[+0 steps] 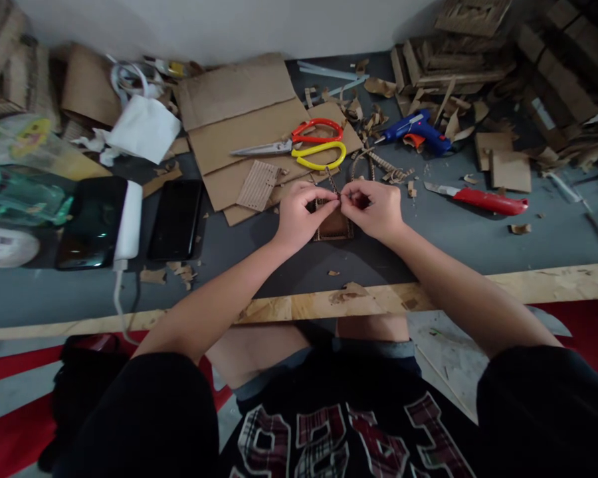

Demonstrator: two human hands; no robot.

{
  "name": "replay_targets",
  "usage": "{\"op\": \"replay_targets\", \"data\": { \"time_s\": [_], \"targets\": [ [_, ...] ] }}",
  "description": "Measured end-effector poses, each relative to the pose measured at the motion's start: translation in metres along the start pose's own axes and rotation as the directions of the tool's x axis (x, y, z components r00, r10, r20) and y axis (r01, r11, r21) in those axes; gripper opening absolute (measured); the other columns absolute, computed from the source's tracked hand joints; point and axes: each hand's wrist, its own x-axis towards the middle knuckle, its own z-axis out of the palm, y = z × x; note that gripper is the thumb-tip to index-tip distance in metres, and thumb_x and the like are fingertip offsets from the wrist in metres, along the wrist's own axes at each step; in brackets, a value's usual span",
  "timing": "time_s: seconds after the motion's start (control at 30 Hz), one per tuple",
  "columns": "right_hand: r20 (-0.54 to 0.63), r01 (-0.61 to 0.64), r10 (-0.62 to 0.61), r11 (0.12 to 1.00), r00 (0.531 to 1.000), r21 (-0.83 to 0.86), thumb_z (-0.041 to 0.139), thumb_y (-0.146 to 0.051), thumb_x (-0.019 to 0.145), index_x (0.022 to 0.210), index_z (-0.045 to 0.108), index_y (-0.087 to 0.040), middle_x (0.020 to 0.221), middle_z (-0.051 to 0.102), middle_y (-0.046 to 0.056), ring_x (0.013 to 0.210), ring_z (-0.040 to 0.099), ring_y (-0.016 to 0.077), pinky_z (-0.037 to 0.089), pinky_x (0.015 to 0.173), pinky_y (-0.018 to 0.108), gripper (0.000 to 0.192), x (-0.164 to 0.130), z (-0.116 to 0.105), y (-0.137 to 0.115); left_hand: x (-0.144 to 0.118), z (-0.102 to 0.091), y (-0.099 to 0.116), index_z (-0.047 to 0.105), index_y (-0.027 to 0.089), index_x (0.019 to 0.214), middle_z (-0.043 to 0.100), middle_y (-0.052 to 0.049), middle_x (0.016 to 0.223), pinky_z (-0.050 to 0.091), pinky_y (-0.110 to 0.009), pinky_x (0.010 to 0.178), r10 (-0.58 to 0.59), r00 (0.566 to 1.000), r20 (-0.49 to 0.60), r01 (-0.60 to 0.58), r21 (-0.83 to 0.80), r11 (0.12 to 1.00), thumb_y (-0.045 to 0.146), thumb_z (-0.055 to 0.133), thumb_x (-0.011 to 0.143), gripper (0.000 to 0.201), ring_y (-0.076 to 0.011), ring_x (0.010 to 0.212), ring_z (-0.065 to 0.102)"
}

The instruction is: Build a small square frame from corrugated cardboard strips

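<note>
Small cardboard frame (334, 228) on grey table (259, 275), below fingertips. Risk: corrugated strip (331, 176) may crease or tear if pinched too hard; frame may skew if knuckles bump it. Frame: brown, squarish, fluted border around flat floor; far part hidden by fingers. Left hand (301, 216), right hand (375, 207): thumb and finger pinched, apparently both on strip. Beyond: scissors (299, 149), blue glue gun (415, 131). Right: red-handled knife (488, 200).

Right of one pair of red-and-yellow-handled scissors (295, 146) lay one blue glue gun (418, 131) and one red-handled knife (489, 200); left, two black rectangular devices (176, 220); nearer, one cardboard frame (335, 226).
</note>
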Motion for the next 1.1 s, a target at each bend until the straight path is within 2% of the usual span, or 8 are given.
{"op": "replay_targets", "data": {
  "time_s": [0.17,0.33,0.5,0.67,0.83,0.93,1.1],
  "targets": [
    [0.068,-0.105,0.093,0.974,0.993,0.201,0.062,-0.028,0.082,0.081,0.071,-0.015,0.056,0.054,-0.004,0.049,0.044,0.0055,0.036,0.049,0.019,0.016,-0.001,-0.001,-0.001,0.0,-0.002,0.006,0.074,0.021,0.083,0.077,0.0,0.082,0.052,-0.032,0.083,0.183,0.981,-0.07,-0.178,0.079,0.981,0.031,0.075,0.085,0.01,-0.0168,0.088,0.063],
    [0.106,-0.075,0.054,0.977,0.993,0.201,0.062,-0.025,0.08,0.077,0.07,-0.014,0.055,0.05,-0.005,0.049,0.042,0.0048,0.036,0.049,0.018,0.014,0.002,-0.009,-0.003,-0.001,-0.002,0.011,0.071,0.02,0.083,0.077,0.001,0.084,0.052,-0.03,0.083,0.309,0.947,-0.087,-0.294,0.158,0.943,0.027,0.072,0.088,0.009,-0.0147,0.086,0.063],
    [0.107,-0.078,0.058,0.979,0.993,0.187,0.063,-0.028,0.08,0.076,0.07,-0.015,0.054,0.049,-0.005,0.049,0.041,0.0049,0.035,0.049,0.019,0.015,0.003,-0.012,-0.004,0.0,-0.002,0.009,0.071,0.019,0.088,0.078,0.0,0.089,0.053,-0.03,0.084,0.317,0.944,-0.094,-0.299,0.163,0.94,0.028,0.071,0.089,0.009,-0.0141,0.088,0.067],
    [0.08,-0.167,0.151,0.949,0.985,0.268,0.064,-0.029,0.079,0.076,0.07,-0.014,0.055,0.049,-0.005,0.048,0.038,0.0047,0.031,0.047,0.02,0.017,0.001,-0.005,-0.002,0.0,-0.003,0.006,0.074,0.02,0.094,0.079,-0.001,0.095,0.054,-0.032,0.081,0.355,0.932,-0.072,-0.331,0.227,0.916,0.033,0.072,0.088,0.014,-0.0156,0.088,0.068],
    [0.137,-0.253,0.223,0.928,0.965,0.273,0.064,-0.029,0.076,0.075,0.07,-0.015,0.055,0.05,-0.005,0.05,0.038,0.0049,0.031,0.049,0.021,0.016,0.001,-0.002,0.001,0.0,-0.002,0.004,0.074,0.019,0.089,0.079,-0.001,0.091,0.054,-0.031,0.079,0.413,0.907,-0.081,-0.38,0.263,0.887,0.026,0.07,0.09,0.008,-0.0145,0.084,0.067],
    [0.134,-0.251,0.221,0.928,0.966,0.275,0.064,-0.029,0.075,0.074,0.07,-0.014,0.055,0.05,-0.005,0.05,0.038,0.005,0.03,0.049,0.021,0.016,0.001,-0.002,0.002,0.001,-0.003,0.003,0.074,0.019,0.091,0.08,-0.002,0.092,0.054,-0.031,0.078,0.439,0.897,-0.059,-0.409,0.27,0.872,0.025,0.071,0.089,0.007,-0.0152,0.083,0.067],
    [0.14,-0.249,0.216,0.923,0.966,0.293,0.063,-0.029,0.076,0.074,0.069,-0.015,0.055,0.049,-0.005,0.05,0.037,0.0053,0.029,0.049,0.021,0.015,0.0,-0.003,-0.002,0.002,-0.005,0.003,0.075,0.02,0.095,0.08,-0.003,0.095,0.053,-0.033,0.081,0.403,0.915,-0.005,-0.388,0.257,0.885,0.029,0.068,0.091,0.012,-0.0168,0.088,0.068]
  ]
}}
